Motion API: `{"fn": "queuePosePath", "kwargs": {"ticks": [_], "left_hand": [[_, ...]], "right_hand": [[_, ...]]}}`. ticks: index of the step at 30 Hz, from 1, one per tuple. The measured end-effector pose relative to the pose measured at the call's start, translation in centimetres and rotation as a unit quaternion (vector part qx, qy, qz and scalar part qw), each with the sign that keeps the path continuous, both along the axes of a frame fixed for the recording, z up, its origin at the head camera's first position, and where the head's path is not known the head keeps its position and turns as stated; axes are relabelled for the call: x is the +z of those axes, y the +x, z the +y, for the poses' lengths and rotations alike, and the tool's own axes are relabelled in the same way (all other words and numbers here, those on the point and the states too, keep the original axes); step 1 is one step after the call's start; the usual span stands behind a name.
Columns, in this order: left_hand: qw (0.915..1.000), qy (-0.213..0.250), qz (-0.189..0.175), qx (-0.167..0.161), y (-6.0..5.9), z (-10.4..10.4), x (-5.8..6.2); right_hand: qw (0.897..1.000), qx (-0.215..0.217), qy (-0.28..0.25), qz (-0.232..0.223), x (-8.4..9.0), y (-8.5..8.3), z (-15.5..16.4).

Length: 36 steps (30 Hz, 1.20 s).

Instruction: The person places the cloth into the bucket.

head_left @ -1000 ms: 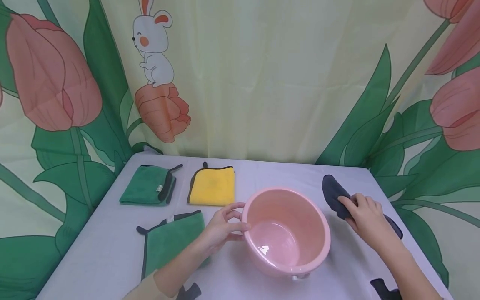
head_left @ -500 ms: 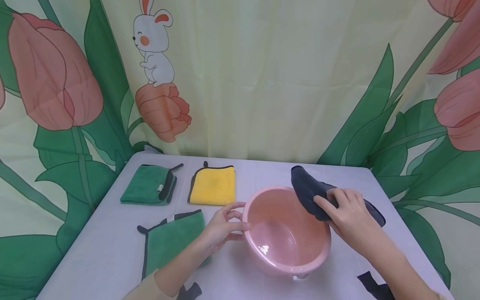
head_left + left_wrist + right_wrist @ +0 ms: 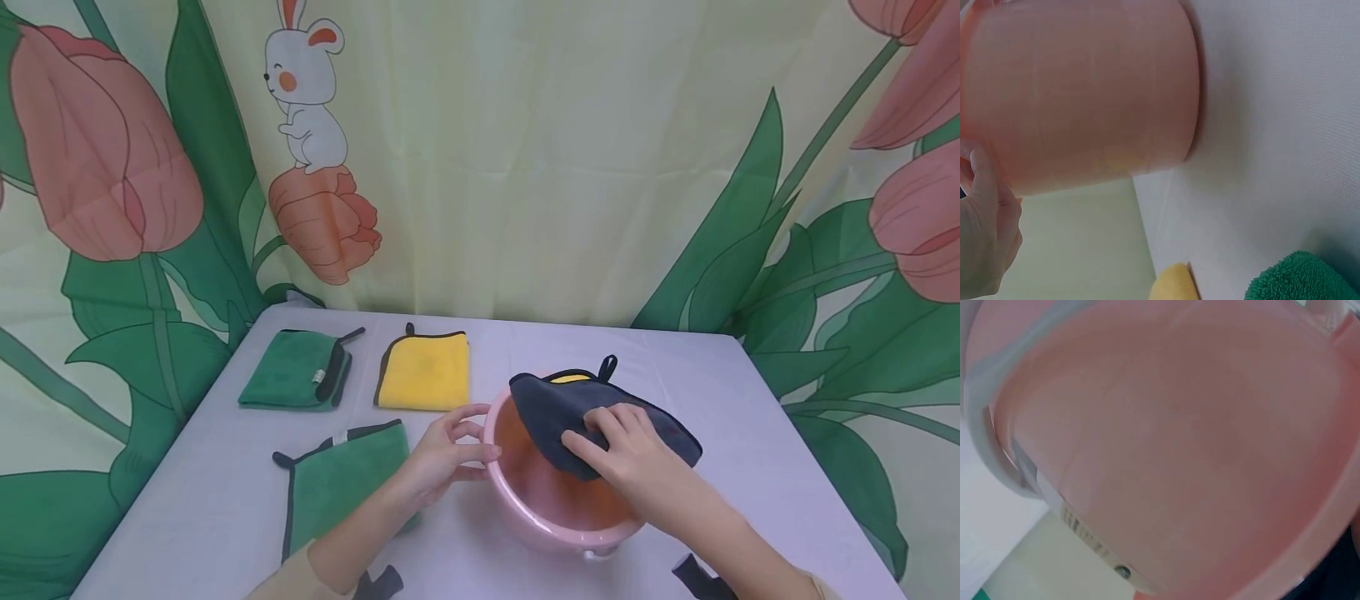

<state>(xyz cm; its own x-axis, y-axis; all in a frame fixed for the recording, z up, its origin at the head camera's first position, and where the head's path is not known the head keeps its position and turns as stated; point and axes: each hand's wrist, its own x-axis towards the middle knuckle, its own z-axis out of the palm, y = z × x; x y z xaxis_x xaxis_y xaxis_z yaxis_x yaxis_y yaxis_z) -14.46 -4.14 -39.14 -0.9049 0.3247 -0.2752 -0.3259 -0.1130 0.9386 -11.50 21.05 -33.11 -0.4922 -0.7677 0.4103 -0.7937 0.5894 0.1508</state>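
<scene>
The left hand (image 3: pixel 453 454) grips the pink bucket (image 3: pixel 543 498) at nine o'clock; the right hand (image 3: pixel 637 462) holds a charcoal-and-yellow towel (image 3: pixel 561 414) over its one-o'clock side.

Cloth (image 3: pixel 553 417) over bucket (image 3: pixel 542 527); other cloths (image 3: pixel 422 375) to left.

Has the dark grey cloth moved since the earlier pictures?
Yes: leftward, toward the unmoved yellow cloth. The right hand has brought the dark grey cloth from right of the pink bucket to over its opening.
</scene>
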Motion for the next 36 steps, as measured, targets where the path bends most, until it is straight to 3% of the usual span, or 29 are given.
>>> {"fn": "queuePosePath", "kwargs": {"ticks": [14, 24, 36], "left_hand": [[0.9999, -0.01, -0.003, 0.0, -0.1, 0.0, 0.0], [0.9999, -0.011, -0.006, -0.001, 0.0, 0.1, 0.0], [0.9999, -0.01, -0.003, -0.001, -0.1, 0.1, 0.0]], "right_hand": [[0.995, -0.002, 0.072, -0.066, -2.7, -1.9, -1.8], [0.977, -0.014, 0.145, -0.154, -4.0, -2.9, -2.8], [0.97, -0.002, 0.198, -0.141, -4.9, -3.2, -3.2]]}}
